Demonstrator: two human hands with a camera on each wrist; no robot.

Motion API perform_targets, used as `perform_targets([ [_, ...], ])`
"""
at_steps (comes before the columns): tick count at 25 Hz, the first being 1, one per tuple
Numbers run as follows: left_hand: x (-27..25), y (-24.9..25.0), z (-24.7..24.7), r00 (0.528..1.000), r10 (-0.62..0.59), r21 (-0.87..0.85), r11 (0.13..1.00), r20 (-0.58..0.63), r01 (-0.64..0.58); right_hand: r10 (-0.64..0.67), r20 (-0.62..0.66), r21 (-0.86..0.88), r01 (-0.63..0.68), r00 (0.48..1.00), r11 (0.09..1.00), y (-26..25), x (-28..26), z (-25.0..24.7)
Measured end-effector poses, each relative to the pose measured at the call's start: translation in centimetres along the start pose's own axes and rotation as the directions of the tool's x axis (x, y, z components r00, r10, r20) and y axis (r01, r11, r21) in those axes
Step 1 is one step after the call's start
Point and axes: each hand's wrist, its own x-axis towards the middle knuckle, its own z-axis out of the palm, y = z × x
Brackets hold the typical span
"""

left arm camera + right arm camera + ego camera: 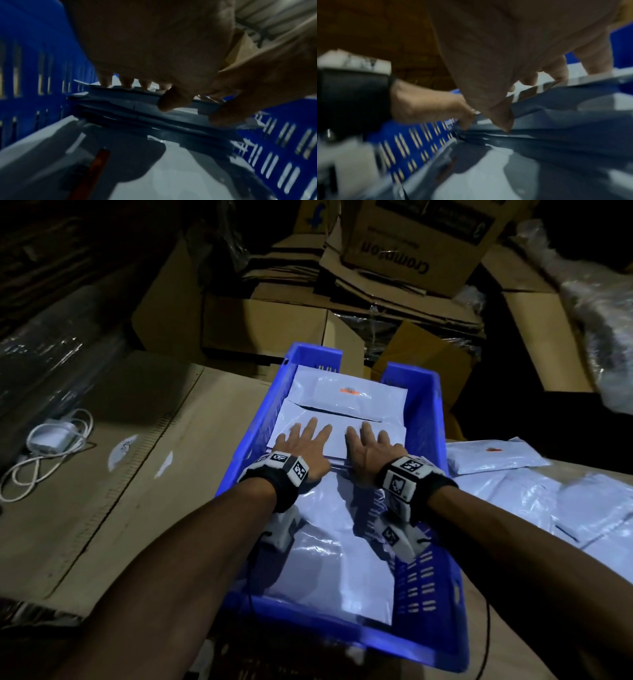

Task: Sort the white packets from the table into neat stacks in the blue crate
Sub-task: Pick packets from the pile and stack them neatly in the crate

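Observation:
A blue crate [424,412] stands in front of me with white packets in it. My left hand [305,446] and right hand [371,450] lie side by side, fingers spread flat, on top of the middle stack of packets [337,419]. In the left wrist view my left hand [154,47] has its fingertips on the stack [128,108] and its thumb against the near edge. The right wrist view shows my right hand [505,54] the same way on the stack [573,115]. Another packet with an orange mark [349,395] lies at the far end. More packets [325,559] fill the near end.
Loose white packets [548,501] lie on the table right of the crate. A white charger and cable [51,440] sit on flat cardboard at the left. Cardboard boxes [411,251] pile up behind the crate, with plastic-wrapped bundles [589,302] at the far right.

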Motion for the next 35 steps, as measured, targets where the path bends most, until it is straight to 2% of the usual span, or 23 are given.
perform_targets([
  [4, 0.5, 0.6, 0.2, 0.997, -0.074, -0.155, 0.985, -0.002, 0.073, 0.046, 0.074, 0.158, -0.057, 0.996, 0.986, 0.0, 0.4, 1.0],
  [7, 0.9, 0.6, 1.0, 0.996, -0.084, -0.106, 0.991, -0.013, 0.083, 0.064, 0.109, 0.239, -0.089, 0.992, 0.967, 0.0, 1.0, 1.9],
  [13, 1.5, 0.3, 2.3, 0.997, -0.068, -0.028, 0.997, -0.031, 0.067, 0.058, 0.131, 0.252, -0.089, 0.99, 0.964, -0.2, 1.6, 3.6],
  [26, 2.2, 0.6, 2.7, 0.993, -0.12, -0.051, 0.991, 0.012, 0.12, 0.041, 0.14, 0.255, -0.076, 0.989, 0.964, 0.3, 2.9, 3.2],
  [27, 2.1, 0.5, 2.6, 0.993, -0.117, -0.052, 0.992, 0.004, 0.117, 0.041, 0.115, 0.27, -0.071, 0.992, 0.96, 0.6, 2.9, 2.4],
  [29, 2.2, 0.6, 2.5, 0.994, -0.103, -0.043, 0.994, -0.035, 0.101, 0.052, -0.032, 0.323, -0.039, 0.998, 0.946, 1.7, 3.0, 0.0],
  [31, 2.2, 0.7, 2.5, 0.993, -0.099, -0.021, 0.995, -0.068, 0.097, 0.082, -0.225, 0.338, -0.001, 0.971, 0.941, 2.8, 3.3, -2.0],
  [32, 2.1, 0.8, 2.6, 0.992, -0.1, -0.011, 0.995, -0.073, 0.1, 0.068, -0.273, 0.301, 0.018, 0.96, 0.953, 3.2, 3.6, -2.6],
  [35, 1.9, 1.3, 2.6, 0.992, -0.092, 0.045, 0.994, -0.091, 0.096, -0.005, -0.23, 0.194, 0.051, 0.973, 0.98, 3.7, 5.3, -3.2],
])
